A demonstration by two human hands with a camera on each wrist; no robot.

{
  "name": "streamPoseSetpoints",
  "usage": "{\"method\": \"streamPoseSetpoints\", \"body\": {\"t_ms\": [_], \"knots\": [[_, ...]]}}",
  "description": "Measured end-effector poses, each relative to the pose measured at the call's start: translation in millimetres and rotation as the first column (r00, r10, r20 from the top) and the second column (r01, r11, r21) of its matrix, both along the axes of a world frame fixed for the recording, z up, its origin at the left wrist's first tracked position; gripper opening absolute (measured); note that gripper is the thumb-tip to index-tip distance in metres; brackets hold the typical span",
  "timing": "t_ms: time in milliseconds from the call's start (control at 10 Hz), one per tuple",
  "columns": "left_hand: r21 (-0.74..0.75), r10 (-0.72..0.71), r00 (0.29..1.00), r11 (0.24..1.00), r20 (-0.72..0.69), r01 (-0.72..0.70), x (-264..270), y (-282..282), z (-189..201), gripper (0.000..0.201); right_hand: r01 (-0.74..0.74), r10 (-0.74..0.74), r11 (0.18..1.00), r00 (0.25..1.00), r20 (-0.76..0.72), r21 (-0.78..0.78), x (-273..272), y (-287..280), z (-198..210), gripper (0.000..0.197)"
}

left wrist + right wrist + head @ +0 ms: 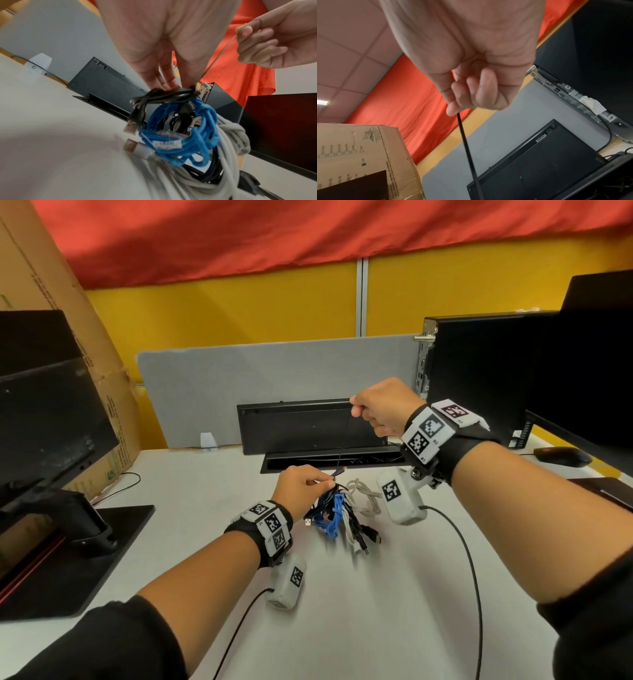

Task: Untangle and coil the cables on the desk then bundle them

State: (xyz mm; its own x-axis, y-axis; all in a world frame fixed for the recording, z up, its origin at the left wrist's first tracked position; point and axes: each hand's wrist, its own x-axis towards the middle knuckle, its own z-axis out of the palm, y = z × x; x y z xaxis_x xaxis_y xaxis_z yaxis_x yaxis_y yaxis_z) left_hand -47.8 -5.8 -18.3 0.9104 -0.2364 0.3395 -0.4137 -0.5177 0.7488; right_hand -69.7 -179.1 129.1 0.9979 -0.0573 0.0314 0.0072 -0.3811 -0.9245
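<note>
1. The cable bundle (337, 513) – blue, grey-white and black cords wound together – sits on the tabletop (342, 611) in front of the upturned keyboard (308, 424).
2. The left hand (301, 486) pinches the bundle's top, where black loops gather.
3. The right hand (380, 410), raised well above, pinches a thin black strand (467, 148) drawn taut up from the bundle; it looks like a tie or a slim cable – I cannot tell which.
4. To do this well, I judge: keep the left hand's pinch firm, pull the strand straight and steadily, and stop if the loops bunch or lift.
</note>
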Motion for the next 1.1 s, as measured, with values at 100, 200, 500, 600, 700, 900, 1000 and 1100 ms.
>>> {"method": "streamPoseSetpoints", "body": {"t_ms": [100, 200, 500, 600, 700, 900, 1000, 1100], "knots": [[-0.026, 0.024, 1.0, 0.999, -0.007, -0.024, 3, 3, -5, 0.015, -0.025, 0.024, 0.998, 0.999, -0.035, -0.055, 1, -5, -1, 0.033], [-0.05, 0.046, 0.999, 0.998, -0.024, -0.047, 4, 5, -8, 0.012, -0.038, 0.034, 0.995, 0.998, -0.049, -0.092, -1, -11, -10, 0.038], [-0.111, 0.071, 0.992, 0.99, -0.106, -0.083, -1, 9, -15, 0.015, -0.249, 0.133, 0.823, 0.958, -0.252, -0.511, -23, -23, -89, 0.022], [-0.111, 0.054, 0.982, 0.991, -0.18, -0.074, -6, 14, -16, 0.02, -0.272, 0.122, 0.766, 0.951, -0.284, -0.582, -31, -23, -109, 0.03], [-0.083, 0.042, 0.977, 0.995, -0.208, -0.06, -11, 18, -22, 0.026, -0.207, 0.092, 0.717, 0.975, -0.205, -0.666, -33, -22, -121, 0.028], [-0.103, 0.078, 0.981, 0.99, -0.175, -0.097, -16, 9, -27, 0.027, -0.097, 0.04, 0.757, 0.994, -0.103, -0.647, -25, -24, -130, 0.02], [-0.109, 0.071, 0.979, 0.99, -0.191, -0.093, -18, 7, -26, 0.029, -0.087, 0.035, 0.765, 0.995, -0.094, -0.638, -23, -28, -136, 0.021], [-0.097, 0.107, 0.983, 0.988, -0.151, -0.123, -22, 9, -25, 0.022, -0.064, 0.015, 0.768, 0.996, -0.083, -0.637, -23, -33, -138, 0.024]]}}
